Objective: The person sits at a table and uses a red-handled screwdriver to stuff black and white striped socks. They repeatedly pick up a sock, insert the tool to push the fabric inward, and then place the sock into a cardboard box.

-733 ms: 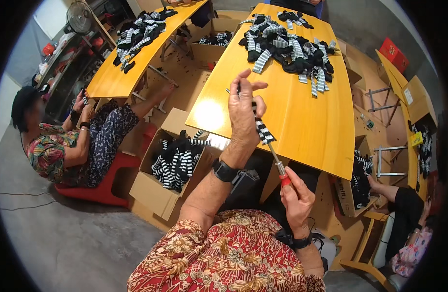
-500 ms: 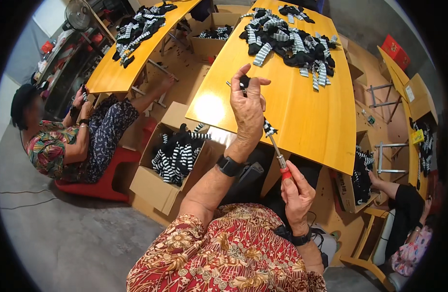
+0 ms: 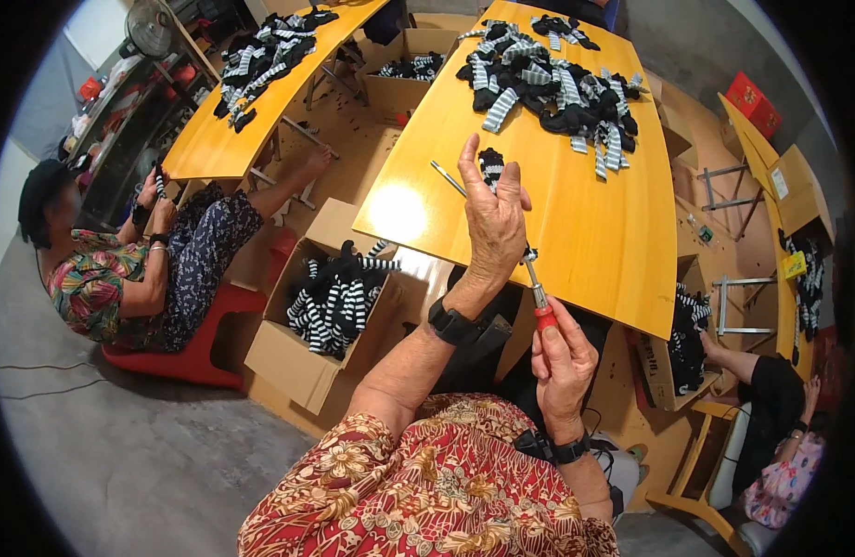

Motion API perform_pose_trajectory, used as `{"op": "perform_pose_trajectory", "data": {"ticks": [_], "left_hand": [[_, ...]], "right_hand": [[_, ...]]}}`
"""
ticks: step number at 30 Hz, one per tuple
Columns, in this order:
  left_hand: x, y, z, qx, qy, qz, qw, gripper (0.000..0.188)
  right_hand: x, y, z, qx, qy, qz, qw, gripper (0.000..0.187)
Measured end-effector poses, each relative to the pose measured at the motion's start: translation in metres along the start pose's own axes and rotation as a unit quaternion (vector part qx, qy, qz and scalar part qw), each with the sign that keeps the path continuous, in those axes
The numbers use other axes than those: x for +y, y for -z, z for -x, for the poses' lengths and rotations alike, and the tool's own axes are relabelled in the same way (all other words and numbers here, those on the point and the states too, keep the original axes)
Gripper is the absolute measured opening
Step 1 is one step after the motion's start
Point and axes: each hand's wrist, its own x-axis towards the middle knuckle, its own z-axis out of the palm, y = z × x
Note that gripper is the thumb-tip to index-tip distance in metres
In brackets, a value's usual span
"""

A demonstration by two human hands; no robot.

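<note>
My right hand (image 3: pixel 565 371) is closed round the red handle of a hand tool (image 3: pixel 546 317), whose metal shaft points up towards my left hand. My left hand (image 3: pixel 494 227) is raised over the near table edge, thumb and index finger apart. Black-and-white striped knit fabric (image 3: pixel 490 165) shows between them, and a bit more of it shows below the palm by the tool's shaft. My left hand seems to grip this knit piece; its other fingers are partly hidden. A thin metal rod (image 3: pixel 449 178) sticks out left of the fingers; whether it joins the tool is hidden.
Striped knit pieces (image 3: pixel 548 79) lie heaped on the yellow table (image 3: pixel 418 148). Cardboard boxes (image 3: pixel 297 364) of similar pieces stand left and right. One person (image 3: pixel 112 269) sits left on a red stool (image 3: pixel 209 348) with a striped piece; another (image 3: pixel 789 464) sits right.
My left hand has moved slightly right and down, closer to the tool's handle. More striped fabric shows between its fingers, less below the palm, and more of the thin rod shows.
</note>
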Motion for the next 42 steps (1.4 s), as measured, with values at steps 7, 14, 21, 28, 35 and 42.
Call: {"op": "perform_pose_trajectory", "data": {"ticks": [7,14,21,28,35,42], "left_hand": [[-0.003,0.011,-0.005,-0.016,0.119,0.078,0.99,0.052],[-0.004,0.013,0.012,-0.061,0.138,0.096,0.984,0.033],[-0.015,0.025,0.024,-0.158,0.226,0.229,0.933,0.014],[-0.003,0.016,0.063,-0.22,0.269,0.231,0.909,0.013],[0.013,0.024,0.002,-0.139,0.23,0.321,0.908,0.046],[0.004,0.028,-0.016,-0.109,0.221,0.424,0.871,0.036]], "right_hand": [[0.004,-0.003,-0.005,-0.003,-0.001,-0.012,1.0,0.034],[0.008,0.001,-0.006,0.023,0.037,-0.014,0.999,0.035],[0.008,0.006,-0.005,0.039,0.026,-0.036,0.998,0.036],[0.0,0.011,-0.019,0.043,0.042,-0.038,0.997,0.036],[-0.004,0.012,-0.008,0.006,0.074,0.096,0.993,0.035],[-0.01,0.021,0.01,-0.015,0.1,0.223,0.97,0.035]]}}
